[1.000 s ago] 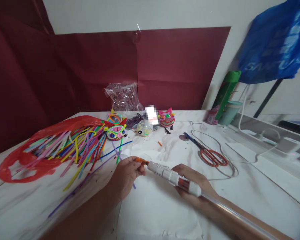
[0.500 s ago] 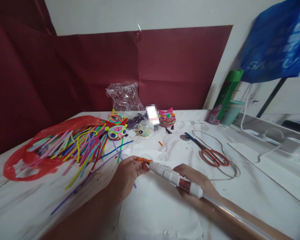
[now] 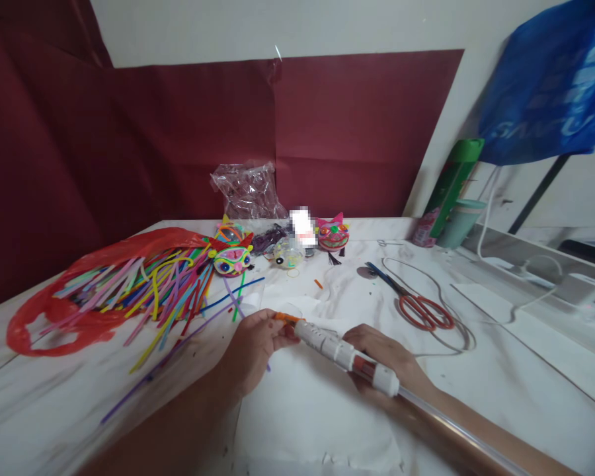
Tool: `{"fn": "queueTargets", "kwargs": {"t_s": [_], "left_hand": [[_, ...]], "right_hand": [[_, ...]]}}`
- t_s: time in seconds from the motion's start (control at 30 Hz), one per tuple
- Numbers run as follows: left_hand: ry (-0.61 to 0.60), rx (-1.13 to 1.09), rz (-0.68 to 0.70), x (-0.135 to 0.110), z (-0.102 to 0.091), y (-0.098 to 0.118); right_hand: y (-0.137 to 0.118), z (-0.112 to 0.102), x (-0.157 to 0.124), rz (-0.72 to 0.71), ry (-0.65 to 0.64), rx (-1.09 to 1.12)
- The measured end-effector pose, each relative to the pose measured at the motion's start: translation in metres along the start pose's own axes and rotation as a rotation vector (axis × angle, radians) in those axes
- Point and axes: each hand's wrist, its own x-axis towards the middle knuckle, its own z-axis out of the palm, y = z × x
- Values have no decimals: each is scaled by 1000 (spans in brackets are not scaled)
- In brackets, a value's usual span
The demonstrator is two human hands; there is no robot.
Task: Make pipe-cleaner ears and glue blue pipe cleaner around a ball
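Orange strip point(image 3: 288, 318) at center frame, pinched in the closed grip of the left hand point(image 3: 255, 344), white glue gun point(image 3: 324, 344) tipped close beside it, right hand point(image 3: 389, 357) gripping the gun firmly, scissors point(image 3: 401, 295) at right on the marble counter point(image 3: 44, 410).

Maroon sheeting point(image 3: 357, 132) covered the left side and the lower part of the far wall point(image 3: 357, 26), which showed pale above. A white, grey-veined table point(image 3: 59, 396) stretched before it in dim light.
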Motion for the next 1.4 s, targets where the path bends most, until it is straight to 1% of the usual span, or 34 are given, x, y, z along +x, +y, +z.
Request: {"fn": "queueTargets", "kwargs": {"t_s": [0.2, 0.33, 0.4, 0.57, 0.77, 1.1, 1.4], "left_hand": [[5, 0, 7, -1, 3, 1], [-3, 1, 5, -1, 1, 0], [-4, 0, 9, -1, 1, -1], [-13, 2, 8, 0, 0, -2], [-15, 1, 8, 0, -2, -3], [-17, 13, -3, 0, -1, -1], [-22, 0, -3, -1, 0, -2]], "right_hand": [[1, -3, 2, -48, 4, -30], [-4, -9, 8, -81, -39, -54], [-6, -11, 10, -80, -61, -48], [-3, -12, 9, -74, -39, -29], [-1, -14, 6, -66, -86, -33], [-1, -15, 6, -59, -72, -25], [0, -10, 1, -40, -34, -35]]}}
